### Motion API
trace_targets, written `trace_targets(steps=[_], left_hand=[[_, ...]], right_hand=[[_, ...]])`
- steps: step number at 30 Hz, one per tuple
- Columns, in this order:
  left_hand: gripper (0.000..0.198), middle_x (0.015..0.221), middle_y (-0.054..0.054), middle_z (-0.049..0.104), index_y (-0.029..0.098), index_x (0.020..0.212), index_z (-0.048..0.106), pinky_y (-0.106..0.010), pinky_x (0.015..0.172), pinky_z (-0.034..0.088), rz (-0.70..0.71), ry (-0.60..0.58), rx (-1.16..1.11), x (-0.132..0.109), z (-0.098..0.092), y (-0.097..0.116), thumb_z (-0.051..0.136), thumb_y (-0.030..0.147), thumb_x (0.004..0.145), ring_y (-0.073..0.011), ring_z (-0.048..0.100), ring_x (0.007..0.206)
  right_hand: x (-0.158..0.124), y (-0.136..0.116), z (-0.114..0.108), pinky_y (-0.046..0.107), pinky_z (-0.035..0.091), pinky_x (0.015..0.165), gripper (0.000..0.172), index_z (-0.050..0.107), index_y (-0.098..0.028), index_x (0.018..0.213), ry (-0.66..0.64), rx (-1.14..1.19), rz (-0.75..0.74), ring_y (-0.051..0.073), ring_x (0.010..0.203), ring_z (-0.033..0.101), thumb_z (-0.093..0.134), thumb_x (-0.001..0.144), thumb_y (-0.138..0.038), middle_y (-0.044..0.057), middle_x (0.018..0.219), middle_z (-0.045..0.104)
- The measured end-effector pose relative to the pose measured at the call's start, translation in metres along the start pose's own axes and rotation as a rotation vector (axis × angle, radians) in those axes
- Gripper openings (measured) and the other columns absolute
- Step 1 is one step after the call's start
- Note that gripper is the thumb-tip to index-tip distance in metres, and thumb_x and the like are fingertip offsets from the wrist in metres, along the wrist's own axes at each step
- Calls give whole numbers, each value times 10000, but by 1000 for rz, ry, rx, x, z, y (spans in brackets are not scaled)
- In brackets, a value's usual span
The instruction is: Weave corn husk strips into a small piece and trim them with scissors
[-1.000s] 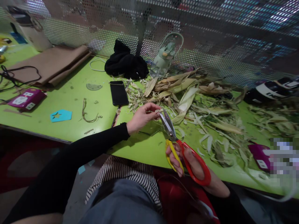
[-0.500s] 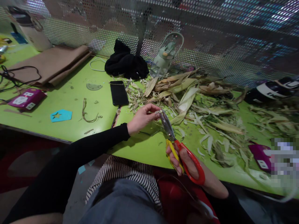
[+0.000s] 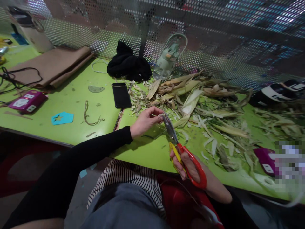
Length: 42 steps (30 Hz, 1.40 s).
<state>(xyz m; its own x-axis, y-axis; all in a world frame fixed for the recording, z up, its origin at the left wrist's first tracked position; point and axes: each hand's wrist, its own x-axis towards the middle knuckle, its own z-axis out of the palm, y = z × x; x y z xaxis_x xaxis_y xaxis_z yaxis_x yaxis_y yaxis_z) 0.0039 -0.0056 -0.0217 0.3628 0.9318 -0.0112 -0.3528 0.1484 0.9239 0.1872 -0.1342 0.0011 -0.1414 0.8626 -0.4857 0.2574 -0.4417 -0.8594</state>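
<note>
My left hand (image 3: 145, 122) pinches a small pale piece of corn husk (image 3: 161, 114) just above the green table (image 3: 71, 101). My right hand (image 3: 190, 165) grips scissors (image 3: 177, 148) with one yellow and one red handle. Their blades are closed together and the tips meet the husk piece at my left fingertips. A heap of corn husks (image 3: 190, 95) lies behind both hands.
A black phone (image 3: 121, 95) lies left of the husks, with black cloth (image 3: 128, 65) and a pale green bottle (image 3: 170, 57) against the perforated metal screen. Brown paper bags (image 3: 50, 65), a magenta box (image 3: 26, 101) and a blue star-cut card (image 3: 62, 118) sit at left. Another magenta box (image 3: 265, 159) is at right.
The scissor handles have squeezed together and the blades have closed on the husk piece. My left hand has stayed almost still.
</note>
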Motion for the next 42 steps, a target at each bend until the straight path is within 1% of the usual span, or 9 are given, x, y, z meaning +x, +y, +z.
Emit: trace_targets(steps=[9, 16, 21, 23, 27, 31, 36, 40, 42], left_hand=[[103, 719, 36, 622, 129, 860, 583, -232, 683, 456, -20, -9, -74, -2, 1, 1, 644, 46, 856, -54, 567, 623], [263, 809, -4, 710, 162, 1148, 577, -276, 799, 524, -149, -41, -245, -4, -2, 2, 637, 97, 900, -110, 699, 761], [184, 790, 6, 704, 153, 1081, 614, -285, 831, 530, -169, -69, -256, -4, -2, 4, 619, 91, 907, -96, 688, 739], [144, 788, 9, 702, 148, 1037, 610, -278, 818, 526, -185, -50, -254, -4, -1, 4, 625, 96, 903, -89, 681, 724], [107, 794, 5, 709, 141, 981, 578, -254, 771, 516, -202, -28, -254, -4, -1, 5, 638, 108, 898, -84, 684, 706], [103, 802, 0, 708, 141, 964, 568, -212, 691, 472, -229, -18, -204, -6, -1, 7, 652, 167, 910, -74, 680, 688], [59, 793, 16, 669, 144, 917, 549, -237, 752, 505, -242, 28, -214, -6, 0, 8, 603, 150, 938, -75, 680, 717], [44, 810, -13, 681, 148, 953, 533, -242, 733, 503, -260, 87, -210, -6, 2, 9, 567, 121, 954, -87, 680, 718], [62, 828, -29, 687, 145, 965, 530, -246, 737, 505, -272, 103, -218, -6, 3, 10, 549, 87, 952, -92, 683, 724]], right_hand=[[-4, -1, 1, 241, 319, 393, 655, 564, -218, 845, 43, -51, -8, 74, 369, 358, 553, 730, -862, -67, 505, 454], [1, 0, -23, 226, 301, 383, 643, 529, -221, 905, 195, -37, -156, 65, 379, 333, 516, 776, -851, -89, 537, 406], [1, 0, -32, 248, 308, 394, 699, 543, -216, 908, 205, -199, -85, 85, 389, 351, 524, 717, -888, -74, 538, 428], [3, -1, -35, 266, 322, 407, 683, 559, -226, 875, 247, -321, -59, 109, 401, 377, 524, 701, -885, -54, 527, 451], [14, -2, -45, 319, 369, 511, 571, 550, -252, 757, 466, -789, -31, 193, 503, 496, 561, 694, -820, 26, 583, 565], [22, 7, -64, 331, 320, 534, 426, 530, -265, 771, 618, -1062, 35, 239, 494, 504, 554, 779, -690, 35, 542, 535], [20, 20, -96, 365, 328, 548, 283, 548, -285, 821, 778, -1104, -257, 263, 520, 501, 580, 866, -563, 73, 617, 561], [21, 7, -104, 496, 455, 787, 294, 620, -195, 936, 857, -1193, -451, 390, 892, 635, 564, 893, -481, 204, 879, 673], [25, -7, -94, 476, 472, 849, 301, 644, -178, 1007, 787, -1064, -496, 362, 979, 647, 560, 909, -450, 215, 1016, 693]])
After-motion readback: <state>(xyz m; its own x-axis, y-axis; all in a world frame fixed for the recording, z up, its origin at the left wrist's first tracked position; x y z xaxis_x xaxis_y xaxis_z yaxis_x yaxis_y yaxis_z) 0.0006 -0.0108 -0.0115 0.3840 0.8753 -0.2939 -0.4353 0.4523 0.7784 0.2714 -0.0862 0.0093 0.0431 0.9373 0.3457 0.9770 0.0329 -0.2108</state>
